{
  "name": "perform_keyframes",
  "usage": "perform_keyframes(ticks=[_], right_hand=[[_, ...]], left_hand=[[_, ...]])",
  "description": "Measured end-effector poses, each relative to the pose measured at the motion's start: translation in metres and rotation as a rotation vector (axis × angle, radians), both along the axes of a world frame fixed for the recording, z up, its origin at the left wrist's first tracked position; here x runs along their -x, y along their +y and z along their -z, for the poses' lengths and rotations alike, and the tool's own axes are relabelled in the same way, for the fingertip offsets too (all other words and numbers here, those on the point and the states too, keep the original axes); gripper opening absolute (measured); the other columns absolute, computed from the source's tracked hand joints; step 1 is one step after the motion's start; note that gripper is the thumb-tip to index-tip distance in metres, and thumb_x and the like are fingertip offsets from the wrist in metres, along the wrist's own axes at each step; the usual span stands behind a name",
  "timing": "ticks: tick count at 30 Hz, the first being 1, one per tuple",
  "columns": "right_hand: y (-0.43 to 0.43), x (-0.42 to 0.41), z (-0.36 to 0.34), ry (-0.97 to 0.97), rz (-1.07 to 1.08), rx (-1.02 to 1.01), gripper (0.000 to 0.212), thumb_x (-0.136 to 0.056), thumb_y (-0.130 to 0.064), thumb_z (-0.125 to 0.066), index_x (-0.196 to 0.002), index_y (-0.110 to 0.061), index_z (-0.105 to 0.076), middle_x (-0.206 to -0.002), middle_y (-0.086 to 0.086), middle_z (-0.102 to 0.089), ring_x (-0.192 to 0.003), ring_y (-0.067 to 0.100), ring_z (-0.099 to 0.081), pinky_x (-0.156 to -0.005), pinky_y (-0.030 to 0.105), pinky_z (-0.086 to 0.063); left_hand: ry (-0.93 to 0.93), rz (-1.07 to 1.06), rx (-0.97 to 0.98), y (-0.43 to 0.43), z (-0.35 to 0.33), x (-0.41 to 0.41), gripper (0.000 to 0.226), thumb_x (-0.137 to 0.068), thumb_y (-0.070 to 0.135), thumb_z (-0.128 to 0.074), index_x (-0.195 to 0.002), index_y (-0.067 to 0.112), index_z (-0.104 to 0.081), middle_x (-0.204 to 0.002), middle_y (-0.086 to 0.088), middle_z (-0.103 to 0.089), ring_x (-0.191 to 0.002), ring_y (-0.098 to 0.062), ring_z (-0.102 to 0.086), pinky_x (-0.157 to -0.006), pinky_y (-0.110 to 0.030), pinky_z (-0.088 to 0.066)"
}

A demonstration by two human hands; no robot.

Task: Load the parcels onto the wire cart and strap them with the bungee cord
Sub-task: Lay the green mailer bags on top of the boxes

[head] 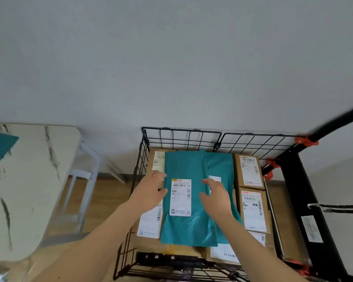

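Teal plastic mailer bags (194,200), flat and soft, lie on top of the brown cardboard boxes (251,174) already packed in the black wire cart (181,137). The front bag's long axis runs away from the person, toward the wall, with its white shipping label (180,197) facing up; a second teal bag seems to lie partly under it on the right, though the overlap is hard to read.

The left hand (151,192) rests at the bag's left edge, fingers spread, grip apart and closed on nothing. The right hand (217,197) hovers over or presses lightly on the right half, its grip likewise apart; whether it touches the plastic I cannot tell. Both hands are about equally near, one on each long side.

One more teal parcel (0,149) shows at the picture's left edge on the white marbled desk (39,180), well apart from the cart and on the left hand's side, so that hand is probably the better reach for it.

The cart's wire walls stand close on the far and left sides, leaving little sideways room; the open way is straight up. A black strap (338,207) hangs at the right by the cart's black frame (300,190), possibly the bungee cord, nearer the right hand.
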State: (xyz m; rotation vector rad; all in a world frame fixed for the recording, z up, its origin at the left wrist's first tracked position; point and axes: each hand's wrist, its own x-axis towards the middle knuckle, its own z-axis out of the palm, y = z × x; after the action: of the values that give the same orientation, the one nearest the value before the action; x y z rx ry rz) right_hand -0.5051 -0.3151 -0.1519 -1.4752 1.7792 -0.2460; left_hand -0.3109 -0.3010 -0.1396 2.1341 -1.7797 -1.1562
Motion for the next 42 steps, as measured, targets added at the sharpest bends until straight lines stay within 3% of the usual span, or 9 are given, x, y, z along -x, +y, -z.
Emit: perform_keyframes(ticks=[4,6,8,18,25,30,42], right_hand=[[0.021,-0.043,-0.023,-0.027,-0.071,0.029,0.037,-0.092,-0.013,-0.051,-0.128,-0.022,-0.054,-0.132,0.0,-0.052,-0.111,0.015,-0.053,-0.078,0.017,-0.042],[0.033,-0.065,-0.032,-0.054,-0.082,0.046,0.036,-0.092,-0.012,-0.051,-0.126,-0.023,-0.056,-0.129,-0.003,-0.055,-0.094,0.009,-0.054,-0.064,0.007,-0.04],[0.047,-0.089,-0.042,-0.081,-0.09,0.06,0.035,-0.092,-0.011,-0.051,-0.124,-0.023,-0.057,-0.127,-0.004,-0.057,-0.09,0.006,-0.053,-0.058,0.007,-0.038],[0.122,-0.229,-0.078,-0.163,-0.207,0.135,0.033,-0.09,-0.009,-0.053,-0.12,-0.019,-0.062,-0.116,-0.002,-0.064,-0.107,0.012,-0.057,-0.088,0.019,-0.043],[0.162,-0.334,-0.087,-0.193,-0.319,0.172,0.03,-0.09,-0.009,-0.052,-0.116,-0.016,-0.065,-0.111,-0.001,-0.066,-0.102,0.013,-0.058,-0.084,0.018,-0.04],[0.179,-0.401,-0.094,-0.211,-0.413,0.148,0.029,-0.09,-0.008,-0.05,-0.113,-0.02,-0.064,-0.11,-0.004,-0.062,-0.098,0.01,-0.056,-0.077,0.016,-0.041],[0.129,-0.543,-0.078,-0.162,-0.607,0.133,0.03,-0.088,-0.008,-0.048,-0.109,-0.016,-0.068,-0.111,-0.002,-0.067,-0.092,0.01,-0.056,-0.082,0.017,-0.041]], left_hand=[[0.0,0.006,0.116,0.027,-0.028,-0.033,0.048,-0.093,0.02,-0.054,-0.139,0.021,-0.04,-0.148,0.005,-0.031,-0.131,-0.012,-0.037,-0.104,-0.025,-0.033],[-0.011,0.0,0.165,0.043,-0.04,-0.054,0.048,-0.093,0.022,-0.054,-0.139,0.024,-0.04,-0.148,0.006,-0.032,-0.133,-0.012,-0.035,-0.106,-0.025,-0.031],[-0.023,-0.009,0.203,0.06,-0.05,-0.078,0.047,-0.094,0.024,-0.053,-0.139,0.025,-0.04,-0.148,0.007,-0.032,-0.134,-0.012,-0.034,-0.108,-0.026,-0.03],[-0.056,-0.111,0.285,0.159,-0.08,-0.222,0.044,-0.096,0.026,-0.049,-0.139,0.024,-0.04,-0.15,0.004,-0.028,-0.135,-0.014,-0.032,-0.11,-0.028,-0.029],[-0.112,-0.23,0.294,0.231,-0.089,-0.324,0.044,-0.095,0.027,-0.05,-0.138,0.025,-0.041,-0.151,0.007,-0.027,-0.131,-0.013,-0.038,-0.109,-0.028,-0.029],[-0.11,-0.315,0.315,0.265,-0.09,-0.388,0.043,-0.095,0.025,-0.05,-0.137,0.023,-0.041,-0.147,0.007,-0.03,-0.135,-0.011,-0.031,-0.109,-0.027,-0.027],[-0.135,-0.557,0.276,0.256,-0.078,-0.516,0.042,-0.094,0.027,-0.053,-0.135,0.023,-0.043,-0.146,0.005,-0.033,-0.134,-0.012,-0.032,-0.11,-0.027,-0.028]])
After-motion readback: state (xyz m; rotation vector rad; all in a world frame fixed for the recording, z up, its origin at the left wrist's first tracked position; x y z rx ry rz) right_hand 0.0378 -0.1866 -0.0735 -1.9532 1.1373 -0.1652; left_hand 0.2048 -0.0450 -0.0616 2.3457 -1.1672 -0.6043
